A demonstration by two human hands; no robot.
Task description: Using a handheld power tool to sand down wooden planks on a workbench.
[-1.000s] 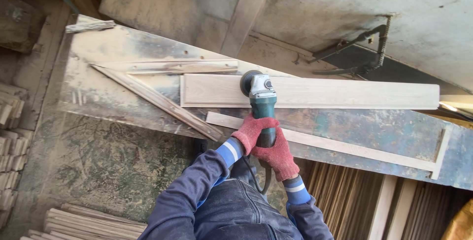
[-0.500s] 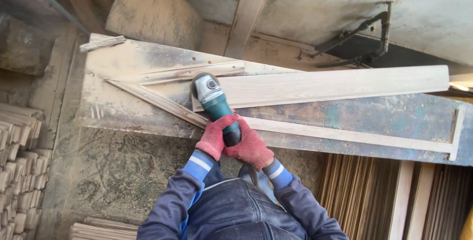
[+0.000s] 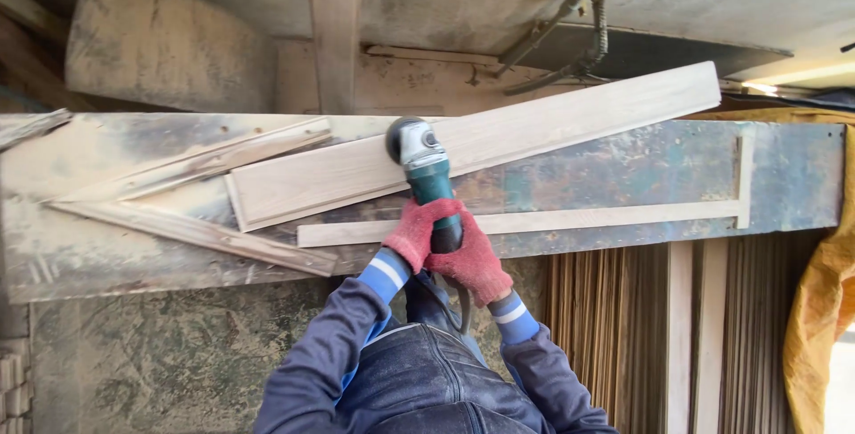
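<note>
Both arms in dark blue sleeves reach forward toward twelve o'clock, elbows bent. The left hand (image 3: 414,232) and right hand (image 3: 468,265), in red gloves, are clenched close together, left just ahead, touching.

board (image 3: 499,136): pale smooth wood | workbench (image 3: 623,180): worn, dusty | gloves (image 3: 450,243): red knit

In my two red-gloved hands is a green angle grinder (image 3: 427,176) with a grey metal head, its body pointing away from me and its round black disc lying flat on the board's face, a little left of the board's middle. The board (image 3: 499,145) is a long, pale, bare plank with a narrow stepped edge at its left end. It lies flat on the bench (image 3: 623,185), slanting up to the right, its far right end past the bench's back edge.
</note>
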